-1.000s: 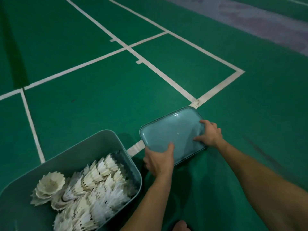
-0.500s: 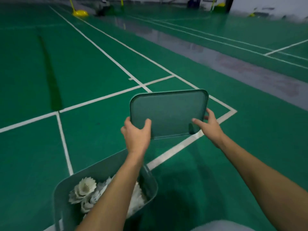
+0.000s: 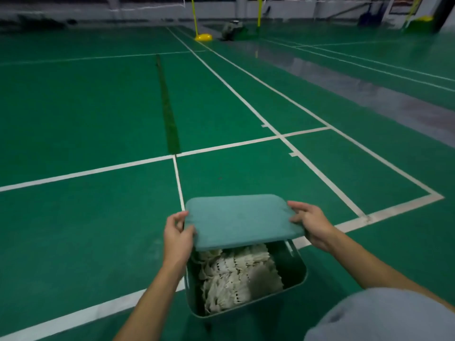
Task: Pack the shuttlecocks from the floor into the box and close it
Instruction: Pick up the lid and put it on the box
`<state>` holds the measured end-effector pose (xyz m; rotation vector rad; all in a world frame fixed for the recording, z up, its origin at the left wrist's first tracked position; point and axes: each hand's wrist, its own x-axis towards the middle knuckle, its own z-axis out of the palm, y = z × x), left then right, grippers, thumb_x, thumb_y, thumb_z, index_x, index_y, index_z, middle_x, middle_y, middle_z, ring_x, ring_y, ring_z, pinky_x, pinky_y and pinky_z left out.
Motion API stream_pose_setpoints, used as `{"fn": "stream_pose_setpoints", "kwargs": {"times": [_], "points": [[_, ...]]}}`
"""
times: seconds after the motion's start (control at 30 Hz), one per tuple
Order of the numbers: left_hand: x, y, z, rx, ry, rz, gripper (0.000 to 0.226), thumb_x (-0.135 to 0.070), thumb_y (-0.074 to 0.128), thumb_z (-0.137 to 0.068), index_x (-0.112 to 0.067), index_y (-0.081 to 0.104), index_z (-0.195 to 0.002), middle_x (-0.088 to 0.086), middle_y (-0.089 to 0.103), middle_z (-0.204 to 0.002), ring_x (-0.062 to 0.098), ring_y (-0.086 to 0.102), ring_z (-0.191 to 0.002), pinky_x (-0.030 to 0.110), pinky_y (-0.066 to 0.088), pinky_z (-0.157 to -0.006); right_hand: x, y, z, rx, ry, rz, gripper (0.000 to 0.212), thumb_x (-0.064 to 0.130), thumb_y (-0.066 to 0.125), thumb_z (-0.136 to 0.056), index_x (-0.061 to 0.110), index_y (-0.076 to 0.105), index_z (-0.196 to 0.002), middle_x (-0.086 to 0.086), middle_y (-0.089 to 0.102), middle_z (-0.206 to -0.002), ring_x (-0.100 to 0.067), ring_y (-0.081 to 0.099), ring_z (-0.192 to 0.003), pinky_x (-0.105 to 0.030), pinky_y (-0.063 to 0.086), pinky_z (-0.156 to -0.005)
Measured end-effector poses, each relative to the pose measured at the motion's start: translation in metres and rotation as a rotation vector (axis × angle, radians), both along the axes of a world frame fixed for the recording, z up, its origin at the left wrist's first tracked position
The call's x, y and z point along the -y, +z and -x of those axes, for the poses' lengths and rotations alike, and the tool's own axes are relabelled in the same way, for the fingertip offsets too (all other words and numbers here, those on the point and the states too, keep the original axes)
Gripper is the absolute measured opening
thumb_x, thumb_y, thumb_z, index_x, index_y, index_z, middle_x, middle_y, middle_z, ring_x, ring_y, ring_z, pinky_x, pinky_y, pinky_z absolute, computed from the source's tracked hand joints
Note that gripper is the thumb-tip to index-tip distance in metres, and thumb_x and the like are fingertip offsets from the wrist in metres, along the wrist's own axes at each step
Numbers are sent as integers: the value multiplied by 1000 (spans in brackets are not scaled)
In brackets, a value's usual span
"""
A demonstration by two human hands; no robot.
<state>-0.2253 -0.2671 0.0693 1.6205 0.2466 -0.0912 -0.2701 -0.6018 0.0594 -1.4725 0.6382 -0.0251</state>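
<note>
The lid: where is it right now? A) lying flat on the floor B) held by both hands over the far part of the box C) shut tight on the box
B: the left hand and right hand grip the lid above the box, with shuttlecocks showing.

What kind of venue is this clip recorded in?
Most likely an indoor badminton hall: green court flooring marked with white boundary lines, a yellow net post on a weighted base, and a box full of shuttlecocks.
</note>
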Motion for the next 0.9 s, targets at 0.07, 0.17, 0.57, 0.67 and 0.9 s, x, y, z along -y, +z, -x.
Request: {"fn": "stream_pose_setpoints", "kwargs": {"times": [0.07, 0.17, 0.57, 0.67, 0.9], "points": [[-11, -17, 13, 9, -38, -65, 46, 15, 53, -93, -13, 56, -130, 4, 66, -130, 13, 66, -109, 32, 56, -92, -13, -21, 9, 2, 68, 101, 57, -19, 51, -90, 7, 55, -141, -10, 58, -141, -27, 59, -124, -42, 50, -107], [-19, -39, 35, 13, -80, -91, 51, 17, 52, -90, -20, 58, -124, 6, 62, -139, 8, 63, -116, 26, 50, -98, -22, -44, 28, 20, 104, 223, 58, -19, 52, -90, 17, 61, -134, -7, 59, -142, -19, 61, -119, -27, 50, -96], [-34, -85, 92, 33, -118, -189, 69, 17, 48, -81, -35, 61, -125, -2, 37, -165, 1, 37, -145, -1, 28, -104, -24, -60, 65, 16, 247, 423, 61, -18, 50, -91, 15, 60, -141, 4, 42, -156, -14, 37, -146, -43, 25, -126], [-32, -80, 101, 40, -159, -239, 69, 20, 49, -82, -29, 62, -130, -4, 35, -163, 2, 37, -141, -9, 30, -90, -23, -64, 71, -17, 243, 419, 66, -23, 44, -88, 11, 59, -142, 1, 39, -160, -14, 34, -149, -42, 24, -127], [-34, -85, 110, 117, -258, -492, 65, -12, 65, -92, -28, 48, -152, -5, 15, -175, 13, 29, -156, 19, 27, -114, -19, -74, 77, -55, 305, 484, 72, -23, 40, -86, 13, 53, -147, 0, 32, -164, -12, 28, -152, -41, 19, -128]]}}
